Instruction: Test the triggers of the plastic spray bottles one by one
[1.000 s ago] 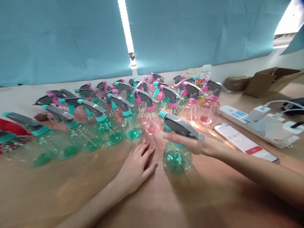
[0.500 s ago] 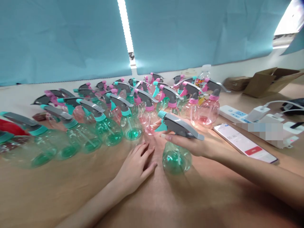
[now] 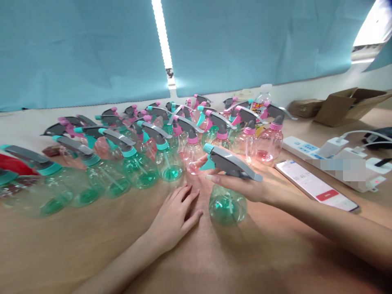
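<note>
My right hand point(image 3: 241, 185) is around the neck of a green spray bottle point(image 3: 228, 206), just under its grey and teal trigger head. The bottle stands upright on the wooden table point(image 3: 190, 265), its nozzle facing left. To the left of it, my left hand point(image 3: 176, 216) lies flat on the table with fingers spread, holding nothing. Beyond both hands stand several more spray bottles, among them a green one point(image 3: 141, 169) with a teal collar and a pink one point(image 3: 271, 141) with a pink collar.
At the right lie a phone point(image 3: 315, 183) with a lit screen and a white power strip point(image 3: 301, 146) with plugs and cables. An open cardboard box point(image 3: 339, 108) stands at the back right. A blue sheet point(image 3: 92, 49) hangs behind the table.
</note>
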Action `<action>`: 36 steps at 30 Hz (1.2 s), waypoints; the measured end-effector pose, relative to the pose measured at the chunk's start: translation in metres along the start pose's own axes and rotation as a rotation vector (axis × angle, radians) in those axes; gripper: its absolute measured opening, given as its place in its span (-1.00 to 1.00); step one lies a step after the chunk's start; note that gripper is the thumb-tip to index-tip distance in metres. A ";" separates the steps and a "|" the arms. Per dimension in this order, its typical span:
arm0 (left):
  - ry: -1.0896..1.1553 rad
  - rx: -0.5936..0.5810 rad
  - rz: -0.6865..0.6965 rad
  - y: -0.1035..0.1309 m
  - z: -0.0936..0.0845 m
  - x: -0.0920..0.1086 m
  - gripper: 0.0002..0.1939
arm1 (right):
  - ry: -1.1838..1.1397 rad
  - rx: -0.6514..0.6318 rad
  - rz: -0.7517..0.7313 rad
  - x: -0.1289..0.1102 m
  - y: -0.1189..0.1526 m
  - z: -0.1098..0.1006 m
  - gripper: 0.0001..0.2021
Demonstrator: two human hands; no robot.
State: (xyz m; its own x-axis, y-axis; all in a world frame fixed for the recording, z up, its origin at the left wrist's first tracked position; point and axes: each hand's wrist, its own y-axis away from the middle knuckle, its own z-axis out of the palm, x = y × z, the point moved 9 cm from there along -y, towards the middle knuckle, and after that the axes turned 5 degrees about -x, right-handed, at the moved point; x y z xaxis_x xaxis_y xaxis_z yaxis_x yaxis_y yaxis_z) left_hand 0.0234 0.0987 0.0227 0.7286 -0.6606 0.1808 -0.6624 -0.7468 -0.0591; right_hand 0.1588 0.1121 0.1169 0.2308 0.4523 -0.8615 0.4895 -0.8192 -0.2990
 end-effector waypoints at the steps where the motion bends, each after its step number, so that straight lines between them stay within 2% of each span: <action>1: -0.001 -0.003 -0.004 0.000 0.000 0.000 -0.51 | -0.011 0.003 -0.009 0.000 0.000 0.000 -0.74; 5: -0.004 -0.002 -0.010 0.000 0.000 -0.001 -0.52 | -0.044 0.028 -0.048 -0.003 0.000 -0.001 -0.75; 19: 0.000 0.025 0.004 0.001 -0.001 -0.001 -0.52 | -0.053 0.015 -0.021 -0.002 -0.001 0.000 -0.74; 36: -0.001 0.009 0.002 0.001 -0.002 0.001 -0.52 | -0.084 0.029 -0.062 -0.004 -0.002 0.001 -0.74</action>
State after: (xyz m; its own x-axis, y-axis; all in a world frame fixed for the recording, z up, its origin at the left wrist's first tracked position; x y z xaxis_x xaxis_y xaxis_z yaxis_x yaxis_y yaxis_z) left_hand 0.0231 0.0979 0.0246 0.7275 -0.6621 0.1801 -0.6623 -0.7462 -0.0680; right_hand 0.1566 0.1114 0.1206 0.1290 0.4726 -0.8718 0.4754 -0.8010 -0.3639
